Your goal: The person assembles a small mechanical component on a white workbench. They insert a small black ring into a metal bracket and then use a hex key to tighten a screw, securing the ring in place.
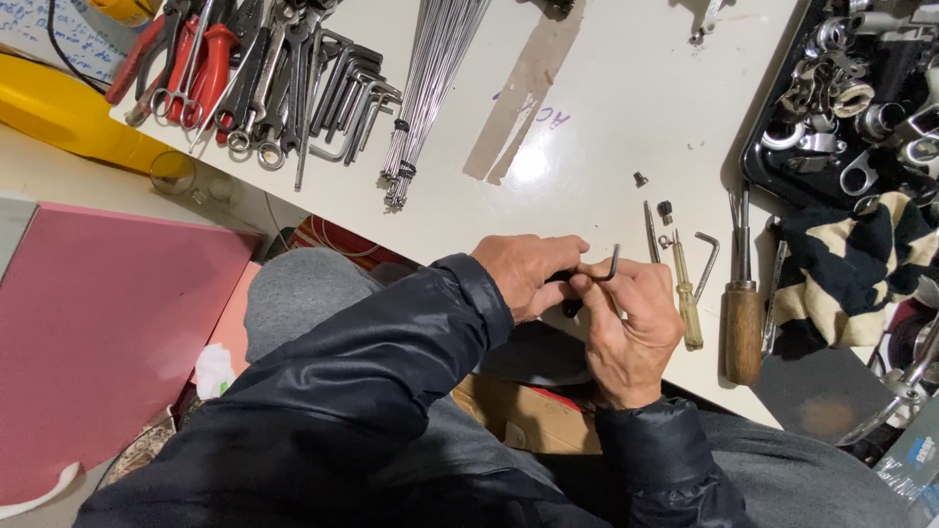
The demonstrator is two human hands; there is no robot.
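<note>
My left hand point(526, 274) and my right hand point(631, 323) meet at the near edge of a white workbench point(606, 108). Together they grip a small black part point(567, 293) that is mostly hidden between the fingers. A bent hex key point(612, 262) sticks up from my right hand's fingers, its long end toward the part. Both hands are closed.
Right of the hands lie a yellow-handled screwdriver point(688, 303), another hex key point(706, 259), a wooden-handled tool point(743, 323) and small screws. A black tray of metal parts point(851, 88) and a checked cloth point(861, 274) sit at right. Pliers, wrenches point(254, 78) and spokes point(430, 78) lie at the back.
</note>
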